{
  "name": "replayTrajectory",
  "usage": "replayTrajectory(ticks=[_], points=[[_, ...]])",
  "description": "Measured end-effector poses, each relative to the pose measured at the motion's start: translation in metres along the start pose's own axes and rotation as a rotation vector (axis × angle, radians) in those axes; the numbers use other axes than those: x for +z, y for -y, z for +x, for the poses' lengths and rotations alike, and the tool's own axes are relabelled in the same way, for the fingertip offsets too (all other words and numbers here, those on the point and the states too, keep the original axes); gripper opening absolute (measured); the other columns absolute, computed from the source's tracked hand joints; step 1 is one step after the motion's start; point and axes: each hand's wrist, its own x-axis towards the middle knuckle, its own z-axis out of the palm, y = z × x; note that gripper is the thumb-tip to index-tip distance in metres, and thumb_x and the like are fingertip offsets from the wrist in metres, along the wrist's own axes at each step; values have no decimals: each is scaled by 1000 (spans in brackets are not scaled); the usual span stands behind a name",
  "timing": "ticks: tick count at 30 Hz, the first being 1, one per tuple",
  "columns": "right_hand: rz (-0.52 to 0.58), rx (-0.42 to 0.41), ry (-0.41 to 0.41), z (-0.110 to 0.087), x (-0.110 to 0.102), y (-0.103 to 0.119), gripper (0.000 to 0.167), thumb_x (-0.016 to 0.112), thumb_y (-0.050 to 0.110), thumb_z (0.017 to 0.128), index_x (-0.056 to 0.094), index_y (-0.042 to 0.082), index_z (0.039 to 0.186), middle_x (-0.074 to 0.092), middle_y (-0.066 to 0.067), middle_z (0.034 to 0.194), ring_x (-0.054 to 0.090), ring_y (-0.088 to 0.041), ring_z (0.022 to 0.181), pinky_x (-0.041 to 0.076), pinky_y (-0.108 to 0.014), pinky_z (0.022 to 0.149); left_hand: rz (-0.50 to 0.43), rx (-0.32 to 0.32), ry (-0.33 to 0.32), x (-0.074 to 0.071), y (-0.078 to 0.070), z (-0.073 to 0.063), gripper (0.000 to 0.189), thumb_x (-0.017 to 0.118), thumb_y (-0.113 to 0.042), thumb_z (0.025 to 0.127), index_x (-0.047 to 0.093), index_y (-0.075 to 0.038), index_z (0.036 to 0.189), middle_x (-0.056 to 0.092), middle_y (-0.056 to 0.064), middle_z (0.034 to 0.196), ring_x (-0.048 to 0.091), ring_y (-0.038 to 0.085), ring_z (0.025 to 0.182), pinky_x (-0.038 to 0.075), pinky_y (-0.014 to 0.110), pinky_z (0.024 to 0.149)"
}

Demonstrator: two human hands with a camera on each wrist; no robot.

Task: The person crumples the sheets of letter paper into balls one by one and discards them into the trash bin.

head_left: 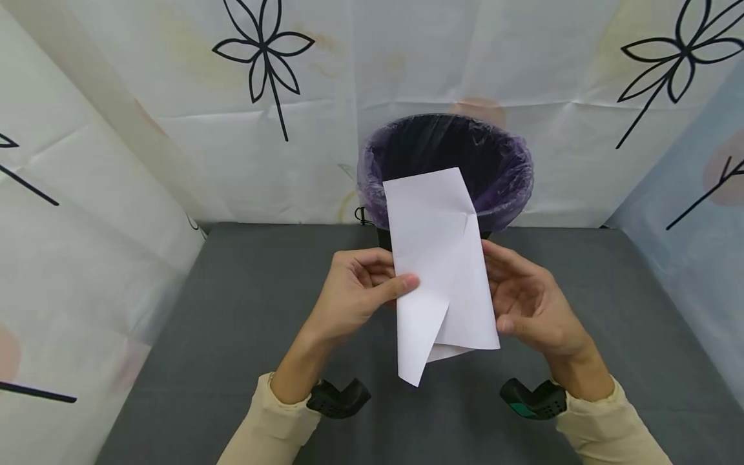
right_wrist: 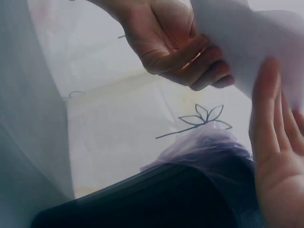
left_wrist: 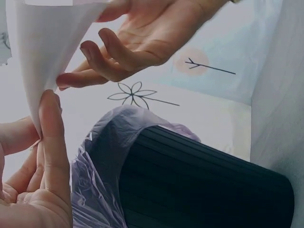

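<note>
A folded sheet of white paper [head_left: 433, 258] is held up over the table, with slanting overlapped layers and a pointed lower flap. My left hand [head_left: 363, 287] pinches its left edge, thumb on the front and fingers curled behind. At the right edge, my right hand [head_left: 526, 300] touches the paper with loosely extended fingers, partly hidden behind it, and its thumb lies beside the edge. In the right wrist view, the right hand's fingers [right_wrist: 268, 104] lie nearly straight against the sheet. The left wrist view shows the left fingers [left_wrist: 52, 133] gripping a narrow folded end.
Behind the paper stands a dark ribbed trash bin [left_wrist: 199, 185] lined with a purple plastic bag [head_left: 514, 174]. A grey tabletop [head_left: 261, 290] spreads beneath the hands. White cloth walls [head_left: 325, 161] with flower drawings enclose the back and sides.
</note>
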Motion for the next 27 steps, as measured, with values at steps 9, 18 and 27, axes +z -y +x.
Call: replayTrajectory(ticks=[9,18,27], points=[[-88,23,-78,4,9,-6,95,81,3,85,18,-12,156,35,-24,157,53,-33,131,53,-38,98,116,91,-17,5,2,1,12,74,10,85,70,14,96,73,21,86,72,20,70,61,38,65],[-313,40,-250,10,25,-12,80,83,5,83,37,-17,145,52,-22,139,62,-28,115,56,-34,92,194,180,-51,9,3,1,9,75,10,84,73,11,94,73,18,84,70,21,64,52,27,55],[-447,205,-388,10,33,-11,42,77,-5,87,55,-20,120,64,-16,114,68,-24,92,61,-34,77,191,213,-76,11,3,2,12,75,12,84,74,14,96,74,21,85,69,18,63,55,28,55]])
